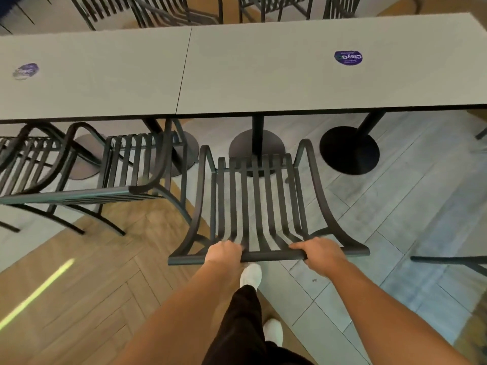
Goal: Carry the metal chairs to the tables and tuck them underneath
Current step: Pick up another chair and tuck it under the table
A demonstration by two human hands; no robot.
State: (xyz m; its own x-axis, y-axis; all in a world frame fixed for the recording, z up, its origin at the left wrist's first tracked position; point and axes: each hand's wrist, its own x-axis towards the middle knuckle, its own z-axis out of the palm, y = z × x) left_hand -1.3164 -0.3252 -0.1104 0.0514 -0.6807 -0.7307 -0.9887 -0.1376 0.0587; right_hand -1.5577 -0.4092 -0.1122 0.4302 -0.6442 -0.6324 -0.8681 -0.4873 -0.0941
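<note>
A dark metal slatted chair (259, 201) stands in front of me, its seat facing the grey table (263, 75). The chair's front edge sits just short of the table's near edge, in line with a round pedestal base (238, 148). My left hand (224, 252) grips the top rail of the backrest left of centre. My right hand (317, 252) grips the same rail right of centre.
A second metal chair (137, 164) is partly tucked under the left table (92, 75), with another chair (29, 159) at its left. A black pedestal base (349, 150) stands to the right. More chairs (171, 9) line the far side. A chair part (453, 260) juts in at the right.
</note>
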